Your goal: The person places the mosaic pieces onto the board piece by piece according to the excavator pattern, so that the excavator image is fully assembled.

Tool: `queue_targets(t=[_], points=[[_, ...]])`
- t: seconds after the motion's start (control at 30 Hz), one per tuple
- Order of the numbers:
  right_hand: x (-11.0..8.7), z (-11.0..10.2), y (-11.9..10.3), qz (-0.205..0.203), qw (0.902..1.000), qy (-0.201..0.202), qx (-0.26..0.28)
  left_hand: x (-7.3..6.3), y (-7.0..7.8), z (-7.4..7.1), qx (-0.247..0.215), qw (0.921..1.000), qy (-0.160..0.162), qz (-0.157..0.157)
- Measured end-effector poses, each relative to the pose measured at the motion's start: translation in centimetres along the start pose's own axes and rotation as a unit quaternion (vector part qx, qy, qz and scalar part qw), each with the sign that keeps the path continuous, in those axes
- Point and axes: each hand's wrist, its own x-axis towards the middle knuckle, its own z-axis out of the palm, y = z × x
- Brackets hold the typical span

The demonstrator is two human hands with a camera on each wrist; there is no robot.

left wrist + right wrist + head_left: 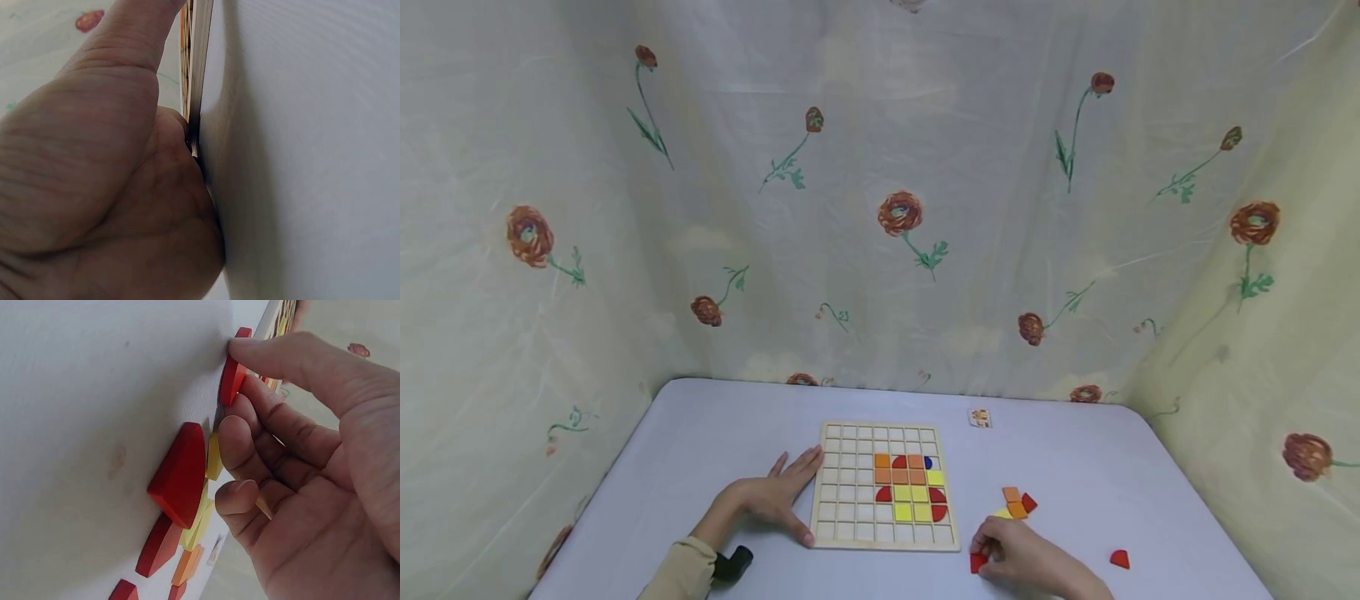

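Observation:
A wooden grid board lies on the table, its right side partly filled with orange, yellow, red and blue pieces. My left hand is spread along the board's left edge, thumb at the lower corner and fingers farther up; the left wrist view shows the palm against that edge. Just off the board's lower right corner, my right hand pinches a red quarter-circle piece between thumb and fingertips, low over the tabletop. Close by in the right wrist view lies another red piece.
Loose orange pieces, yellow and red ones cluster beyond the right hand. One red quarter-circle lies apart on the right. A small printed card is behind them. A black object sits by the left cuff.

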Motion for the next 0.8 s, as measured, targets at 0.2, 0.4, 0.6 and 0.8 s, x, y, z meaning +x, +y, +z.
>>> queue_targets(t=[0.2,0.4,0.6,0.8], points=[[0.3,0.5,-0.6,0.009,0.9999,0.008,-0.004,-0.1,0.2,0.0,-0.001,1.0000,-0.002,-0.003],[0.6,0.7,-1.1,0.014,0.9994,0.018,-0.027,-0.1,0.2,-0.1,-0.002,1.0000,-0.001,-0.006],[0.8,0.7,-1.1,0.001,0.9998,0.016,-0.007,0.0,0.1,0.0,-0.002,1.0000,-0.002,-0.004],[1.0,0.9,-1.6,-0.001,0.9997,0.016,-0.021,-0.1,-0.1,0.0,-0.002,1.0000,0.001,0.000]])
